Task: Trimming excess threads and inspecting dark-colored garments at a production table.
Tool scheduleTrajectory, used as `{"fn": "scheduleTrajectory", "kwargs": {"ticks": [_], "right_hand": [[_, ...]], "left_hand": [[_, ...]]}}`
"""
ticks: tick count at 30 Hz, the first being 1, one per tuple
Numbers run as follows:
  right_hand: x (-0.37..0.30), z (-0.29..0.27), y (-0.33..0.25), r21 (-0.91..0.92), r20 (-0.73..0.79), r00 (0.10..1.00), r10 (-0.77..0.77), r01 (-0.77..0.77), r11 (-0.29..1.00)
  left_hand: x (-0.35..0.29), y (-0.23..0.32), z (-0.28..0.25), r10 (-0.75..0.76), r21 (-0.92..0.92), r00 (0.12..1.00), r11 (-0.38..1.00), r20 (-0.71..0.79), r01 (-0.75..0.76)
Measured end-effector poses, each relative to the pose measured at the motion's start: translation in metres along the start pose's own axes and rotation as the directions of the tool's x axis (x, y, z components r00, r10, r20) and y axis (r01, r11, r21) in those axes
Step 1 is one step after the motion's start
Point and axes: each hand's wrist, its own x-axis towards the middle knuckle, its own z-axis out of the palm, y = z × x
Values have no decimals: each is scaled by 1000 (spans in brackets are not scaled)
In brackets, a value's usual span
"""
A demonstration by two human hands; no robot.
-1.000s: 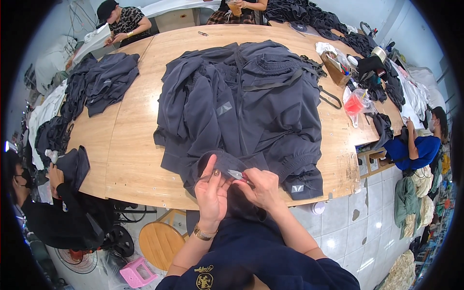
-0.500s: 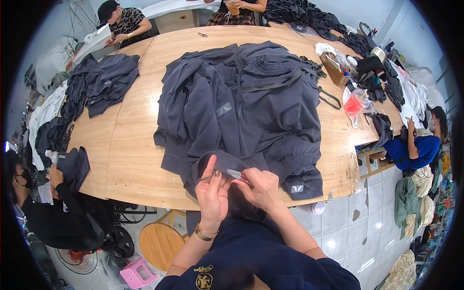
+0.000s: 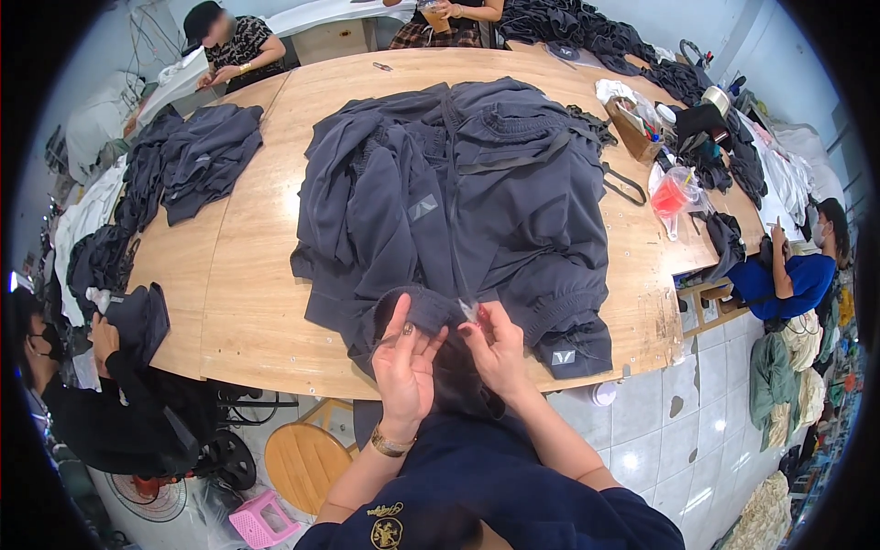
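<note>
While I hold the small snips (image 3: 468, 311) in my right hand (image 3: 496, 350), their pale blade points up and away from me, just beside a dark grey cuff (image 3: 426, 314). My right thumb and fingers are clamped on the reddish handle. The cuff lies at the near edge of the table, against my left hand (image 3: 404, 367), whose palm is turned up. There, my index finger stands straight and apart from the rest, which bend at the cloth; I cannot tell whether they pinch it. Cloth hangs down between my wrists, over the table's edge.

Just beyond my hands spreads a heap of dark grey clothing (image 3: 527, 215), with a zip running down its middle, gathered elastic bands and a pale patch toward the left. Another pale patch (image 3: 564, 357) shows at its near right corner.

Under it all is the light wooden table (image 3: 252, 238). To the right of the heap lies a dark strap (image 3: 625, 186), then a clear bag with something red (image 3: 670, 194) inside, and past these a brown box (image 3: 634, 133) of tools. On my left rests a smaller dark bundle (image 3: 213, 151).

Near the far edge is a little tool (image 3: 382, 66). Around me, people sit or stand at the sides. Below, on the pale tiles (image 3: 646, 449), are a round wooden stool (image 3: 307, 466) and a pink plastic stool (image 3: 263, 519).
</note>
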Motion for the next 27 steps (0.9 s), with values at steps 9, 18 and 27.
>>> {"fn": "scheduleTrajectory", "kwargs": {"ticks": [9,18,27], "right_hand": [[-2,6,-6,-124,94,859,-503,511,850],[0,15,-3,192,-2,999,-53,52,980],[14,9,4,388,-42,994,97,-73,919]], "left_hand": [[1,-5,-6,42,28,998,999,42,-43],[0,-8,-7,104,134,992,984,75,-113],[-7,-10,-7,208,506,967,824,147,-254]]}}
